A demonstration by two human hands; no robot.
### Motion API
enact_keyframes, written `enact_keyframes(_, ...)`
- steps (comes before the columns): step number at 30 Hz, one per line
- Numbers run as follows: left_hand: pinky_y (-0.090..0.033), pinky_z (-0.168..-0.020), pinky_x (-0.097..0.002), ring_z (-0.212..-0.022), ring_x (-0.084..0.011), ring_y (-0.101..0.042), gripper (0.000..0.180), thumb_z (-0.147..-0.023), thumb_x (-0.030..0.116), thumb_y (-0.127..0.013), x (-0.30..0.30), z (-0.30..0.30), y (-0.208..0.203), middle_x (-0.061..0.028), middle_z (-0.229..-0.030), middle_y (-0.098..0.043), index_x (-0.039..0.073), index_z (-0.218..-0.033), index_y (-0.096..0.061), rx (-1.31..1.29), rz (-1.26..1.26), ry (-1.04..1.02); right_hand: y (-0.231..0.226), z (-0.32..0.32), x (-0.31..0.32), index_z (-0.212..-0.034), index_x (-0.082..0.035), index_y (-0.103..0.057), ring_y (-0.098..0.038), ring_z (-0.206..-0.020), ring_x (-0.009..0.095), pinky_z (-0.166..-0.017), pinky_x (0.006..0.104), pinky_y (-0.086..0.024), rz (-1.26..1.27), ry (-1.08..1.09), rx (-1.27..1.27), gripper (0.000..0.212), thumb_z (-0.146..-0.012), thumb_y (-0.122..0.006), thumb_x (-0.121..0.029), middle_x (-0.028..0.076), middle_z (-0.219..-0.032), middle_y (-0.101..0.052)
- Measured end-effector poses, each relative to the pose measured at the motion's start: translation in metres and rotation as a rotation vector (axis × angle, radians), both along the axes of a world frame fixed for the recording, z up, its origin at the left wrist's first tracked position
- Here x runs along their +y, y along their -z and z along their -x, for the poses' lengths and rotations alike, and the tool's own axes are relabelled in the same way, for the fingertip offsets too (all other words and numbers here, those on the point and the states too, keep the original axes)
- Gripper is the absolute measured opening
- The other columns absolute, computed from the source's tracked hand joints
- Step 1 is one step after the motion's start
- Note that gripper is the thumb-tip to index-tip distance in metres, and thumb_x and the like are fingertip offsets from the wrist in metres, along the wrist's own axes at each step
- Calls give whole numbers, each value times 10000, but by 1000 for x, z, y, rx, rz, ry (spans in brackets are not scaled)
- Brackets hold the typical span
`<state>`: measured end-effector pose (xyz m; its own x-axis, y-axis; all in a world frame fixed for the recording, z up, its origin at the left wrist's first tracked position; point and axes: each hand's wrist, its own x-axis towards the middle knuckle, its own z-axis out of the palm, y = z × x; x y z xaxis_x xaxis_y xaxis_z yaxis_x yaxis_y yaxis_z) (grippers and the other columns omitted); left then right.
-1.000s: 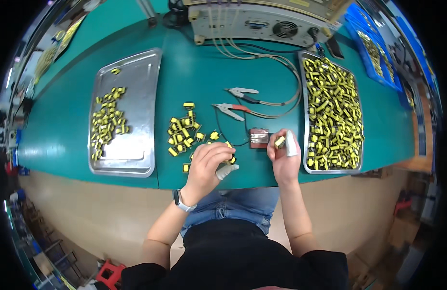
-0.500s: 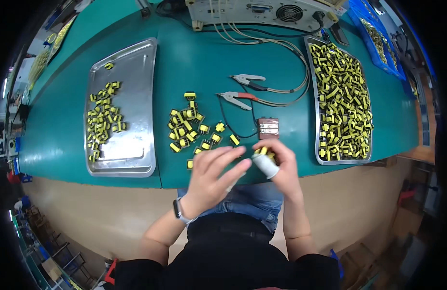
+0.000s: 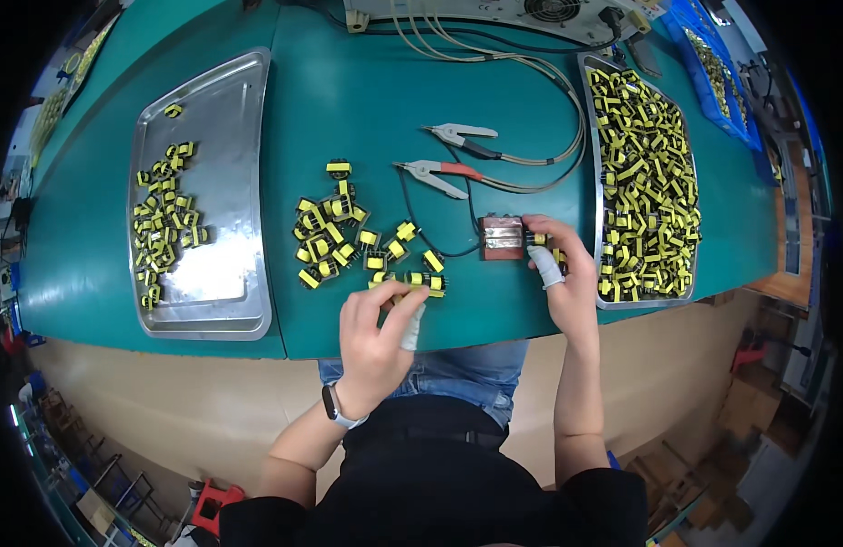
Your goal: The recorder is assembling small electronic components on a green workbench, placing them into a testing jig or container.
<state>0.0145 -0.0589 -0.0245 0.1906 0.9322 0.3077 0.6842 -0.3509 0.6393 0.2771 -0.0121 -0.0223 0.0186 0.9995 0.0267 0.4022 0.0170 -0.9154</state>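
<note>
My right hand (image 3: 572,278), with a white cover on one finger, is closed round a few small yellow-and-black transformers (image 3: 556,257). One of these has its pins toward the right side of a small red-brown test fixture (image 3: 502,239) with metal strips; contact is hard to make out. My left hand (image 3: 376,333) pinches at a transformer (image 3: 431,282) by the near edge of a loose transformer pile (image 3: 326,232). Its thumb also wears a white cover, and the fingertips partly hide what they grip.
A metal tray (image 3: 244,182) with scattered transformers lies at left. Another tray (image 3: 597,182), heaped full, is at right. Two clip leads (image 3: 440,170) run to a pale instrument (image 3: 494,16) at the back. A blue crate (image 3: 713,82) stands far right.
My hands have moved apart. The right has gone right to the fixture's side with its transformers; the left has moved down-left and closed at the pile's edge. The view has shifted slightly.
</note>
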Motion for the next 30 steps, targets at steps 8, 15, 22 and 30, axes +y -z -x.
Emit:
enact_keyframes(8, -377, -1048, -430, -1301, -319, -457, 391, -799, 146, -803, 22, -5, -10, -53, -1429, -562, 198, -1184, -758, 238, -39, 83, 5, 4, 4, -1068, 25, -681, -659, -887, 178, -704, 290, -542, -82, 61, -39, 135, -937, -652, 47, 134, -1155, -671)
enact_keyframes(15, -329, -1084, -535, -1406, -335, -404, 426, -781, 28, -717, 35, -4, -19, -53, -1538, -493, 180, -1179, -705, 379, 64, 259, 4, 3, 4, -1100, -2, -688, -602, -678, 101, -583, 231, -416, 216, 182, 528, 141, -975, -623, 2, 96, -1187, -650)
enact_keyframes(22, -318, -1119, -529, -1333, -289, -492, 310, -786, 69, -766, 40, -8, -24, 9, -1356, -627, 183, -1072, -727, 186, 30, 289, -2, 11, 9, -1064, 14, -705, -614, -715, 93, -573, 220, -428, 71, 99, 153, 124, -952, -693, -38, 79, -1157, -640)
enact_keyframes(30, -468, -910, -392, -993, -234, -631, 362, -698, 214, -912, 43, -14, -32, -15, -1055, -728, 116, -967, -692, -264, 14, 293, -1, 17, -10, -1327, 23, -565, -456, -568, 96, -498, 200, -371, 548, -135, 1307, 438, -1101, -456, -336, 96, -1061, -569)
